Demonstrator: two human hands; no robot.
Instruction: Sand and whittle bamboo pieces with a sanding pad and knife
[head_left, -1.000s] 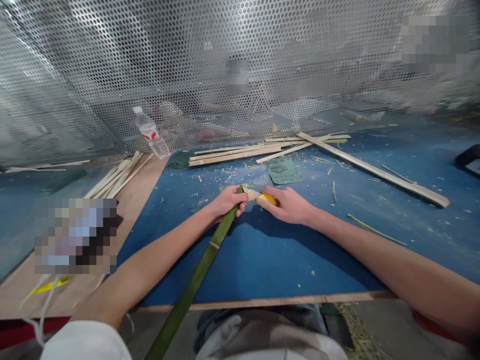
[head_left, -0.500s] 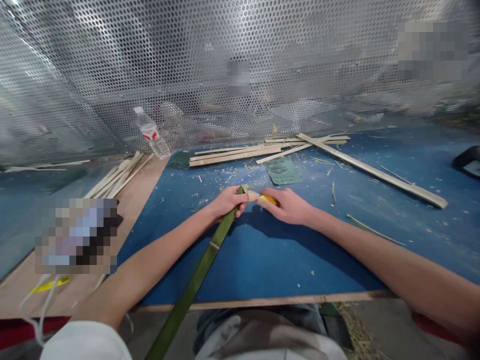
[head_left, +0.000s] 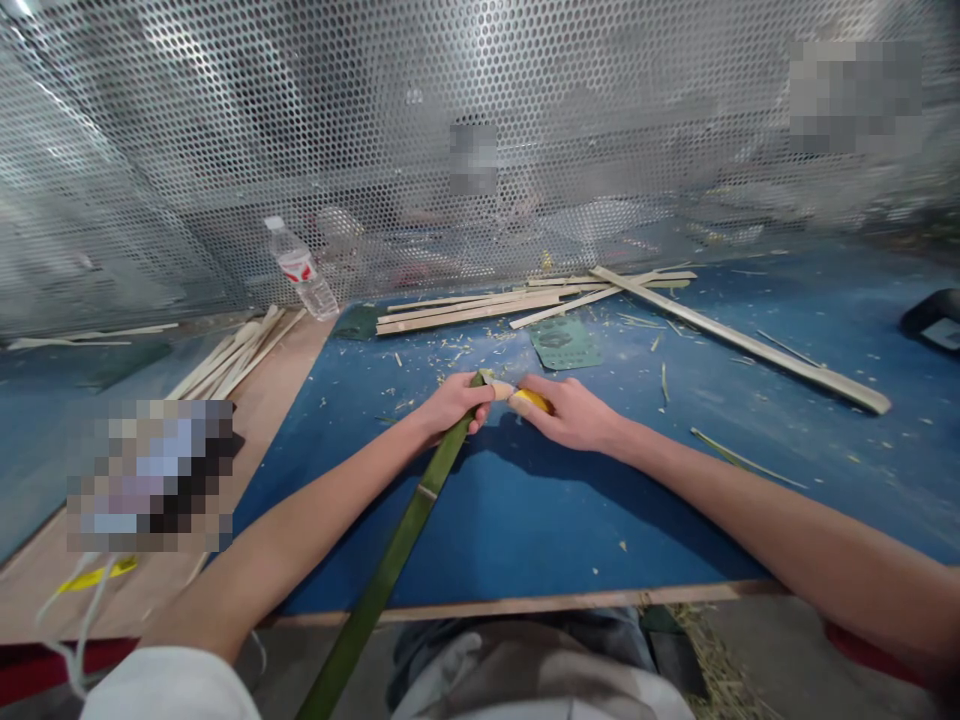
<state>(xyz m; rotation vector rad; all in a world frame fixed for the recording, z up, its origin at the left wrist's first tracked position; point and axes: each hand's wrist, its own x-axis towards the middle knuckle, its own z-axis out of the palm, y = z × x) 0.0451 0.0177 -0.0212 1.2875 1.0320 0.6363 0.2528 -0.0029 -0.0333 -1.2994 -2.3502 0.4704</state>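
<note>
While two bare hands meet near the middle of a blue-topped workbench [head_left: 525, 530], a clear plastic water bottle [head_left: 298, 270] with a red label lies tilted near the perforated metal screen [head_left: 450, 100]; its contents cannot be made out. A green bamboo strip [head_left: 397, 530] slants up from the bench's near edge into the left hand [head_left: 454, 405], which is closed firmly around it near its upper end. A pale tip [head_left: 501, 390] projects beyond that fist, touching a small yellow piece [head_left: 534, 401] pinched in the curled right hand [head_left: 574, 415]. Farther back, loose bamboo slats [head_left: 465, 312] and scattered shavings [head_left: 450, 350] lie near a green abrasive sheet [head_left: 566, 343].
</note>
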